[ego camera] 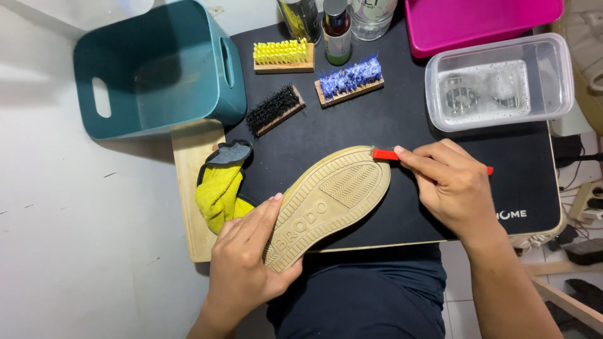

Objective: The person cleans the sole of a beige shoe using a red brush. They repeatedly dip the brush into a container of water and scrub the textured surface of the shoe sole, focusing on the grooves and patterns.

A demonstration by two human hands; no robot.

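Tan rubber-soled shoe [330, 201] clamped sole-up in left hand [248, 254]; right hand [455, 188] pinches thin red tool [384, 154] at toe edge. Risk: tool skids off.

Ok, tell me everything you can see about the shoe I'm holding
The tan rubber-soled shoe is turned sole-up, lying diagonally over the black desk mat. Its sole shows ribbed tread, a chevron patch at the forefoot and raised lettering at the heel. The left hand grips the heel end; the right hand presses a thin red tool against the toe edge. The upper is hidden.
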